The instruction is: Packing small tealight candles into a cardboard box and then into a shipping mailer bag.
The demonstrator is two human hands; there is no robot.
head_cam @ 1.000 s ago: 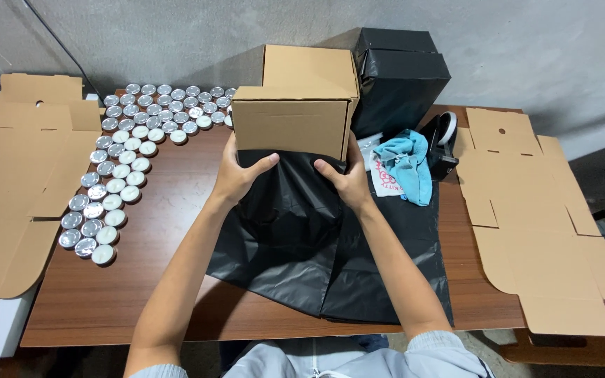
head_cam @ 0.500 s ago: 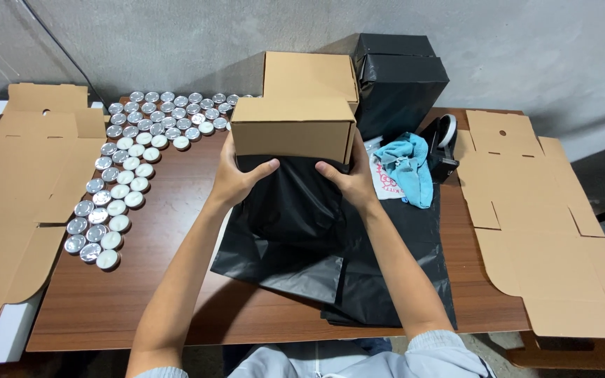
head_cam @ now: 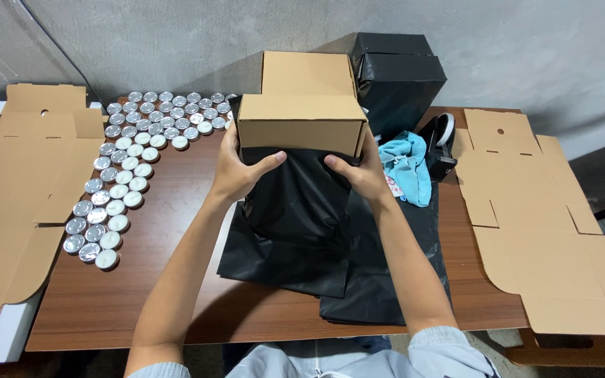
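Together, left hand (head_cam: 236, 168) and right hand (head_cam: 360, 171) gripping one cardboard box (head_cam: 301, 122); two black bags (head_cam: 330, 231) beneath

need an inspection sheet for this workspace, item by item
surface: brown wooden table, partly covered.
job's things: closed cardboard box held above black plastic bags, one bag gripped against its underside.
clutter: rows of small silver tins at left; blue cloth; tape dispenser; flat cardboard blanks left and right.
hands: left hand and right hand grip the box's lower edge and the bag.
cables: one thin dark line on the wall.
surroundings: grey wall, black-wrapped parcel behind the box.
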